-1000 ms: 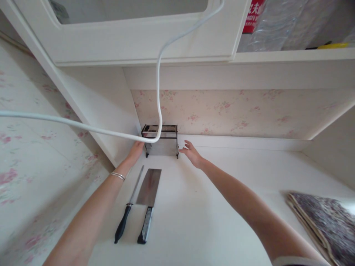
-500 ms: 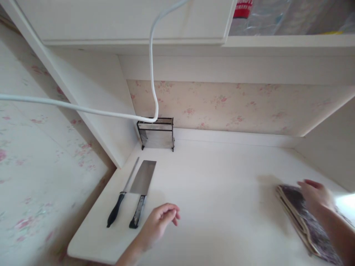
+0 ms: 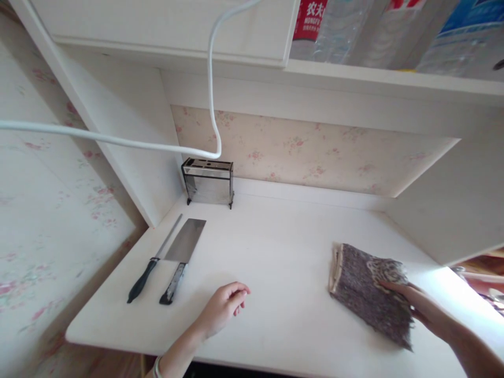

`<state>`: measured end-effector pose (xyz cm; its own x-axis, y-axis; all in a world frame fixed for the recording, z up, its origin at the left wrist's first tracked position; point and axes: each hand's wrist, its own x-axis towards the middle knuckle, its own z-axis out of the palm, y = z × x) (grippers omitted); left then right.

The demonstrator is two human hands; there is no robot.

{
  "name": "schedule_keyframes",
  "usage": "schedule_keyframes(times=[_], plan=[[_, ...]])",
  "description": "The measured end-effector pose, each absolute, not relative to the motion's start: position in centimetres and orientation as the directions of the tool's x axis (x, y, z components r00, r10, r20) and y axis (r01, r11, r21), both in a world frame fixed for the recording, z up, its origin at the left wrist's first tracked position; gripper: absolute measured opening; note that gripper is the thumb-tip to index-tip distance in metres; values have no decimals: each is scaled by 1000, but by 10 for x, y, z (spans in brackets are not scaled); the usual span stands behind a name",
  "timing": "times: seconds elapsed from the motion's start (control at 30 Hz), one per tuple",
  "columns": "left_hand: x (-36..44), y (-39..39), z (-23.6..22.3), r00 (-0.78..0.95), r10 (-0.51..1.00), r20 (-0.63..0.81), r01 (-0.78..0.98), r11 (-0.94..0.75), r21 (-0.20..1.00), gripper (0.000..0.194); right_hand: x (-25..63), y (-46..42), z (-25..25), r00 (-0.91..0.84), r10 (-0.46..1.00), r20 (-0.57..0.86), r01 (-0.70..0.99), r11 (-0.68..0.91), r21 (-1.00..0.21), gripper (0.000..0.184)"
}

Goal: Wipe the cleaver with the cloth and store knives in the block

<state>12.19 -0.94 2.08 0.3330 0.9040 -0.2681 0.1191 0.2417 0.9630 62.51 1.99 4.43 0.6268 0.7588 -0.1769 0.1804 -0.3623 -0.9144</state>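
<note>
A folded grey-brown cloth [image 3: 366,289] with a pale swirl pattern lies on the right part of the white tabletop [image 3: 268,252]. My right hand [image 3: 423,304] is at its right edge, with fingers laid over the patterned top and closed on that edge. Over the front middle of the table, my left hand [image 3: 226,304] is curled with thumb against fingers, and nothing shows in it. To its left lie a cleaver [image 3: 187,241] with a worn black handle and a sharpening steel [image 3: 151,270] with a black grip, side by side.
A metal-and-black knife block [image 3: 208,181] stands in the back left corner. A white cable [image 3: 157,147] hangs across the view in front of the upper cabinet [image 3: 165,26]. Plastic bottles [image 3: 342,31] sit on the shelf at upper right.
My right hand has come down from above the cloth onto its right edge. The cloth has shifted left and turned. My left hand stays curled; the view has swung right.
</note>
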Motion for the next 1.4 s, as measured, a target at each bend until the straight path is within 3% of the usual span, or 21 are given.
schedule_keyframes(times=[0.07,0.1,0.2,0.37,0.5,0.7,0.8,0.97,1.13,1.27,1.4], plan=[[121,-15,19,315,915,-252,140,217,966,31,590,32,51,445,779,-441,-25,-481,-876,41],[121,-19,18,311,919,-243,153,203,967,32,569,38,56,383,789,-481,-68,-495,-866,46],[121,-28,15,320,922,-218,187,164,969,33,499,57,75,230,883,-409,-62,-407,-912,54],[124,-38,8,287,945,-154,182,104,978,33,382,80,103,-111,944,-311,-223,-329,-918,42],[125,-41,7,262,958,-114,193,64,979,32,305,97,95,-305,929,-211,-354,-315,-881,35],[126,-42,14,267,963,-44,290,-37,956,26,237,106,37,-341,908,-246,-270,-345,-899,45],[127,-42,15,269,963,-5,324,-85,942,24,230,99,16,-303,932,-200,-238,-277,-931,57],[128,-41,14,275,961,-5,333,-90,938,24,237,84,0,-163,979,-120,41,-115,-992,63],[128,-39,11,290,957,-12,324,-87,942,24,242,72,0,-178,979,-102,138,-78,-987,67],[127,-35,9,279,959,-45,328,-52,943,27,252,65,4,-220,965,-144,107,-123,-987,63],[130,-29,14,281,957,-68,366,-41,930,28,275,51,2,-79,972,-221,108,-212,-971,51]])
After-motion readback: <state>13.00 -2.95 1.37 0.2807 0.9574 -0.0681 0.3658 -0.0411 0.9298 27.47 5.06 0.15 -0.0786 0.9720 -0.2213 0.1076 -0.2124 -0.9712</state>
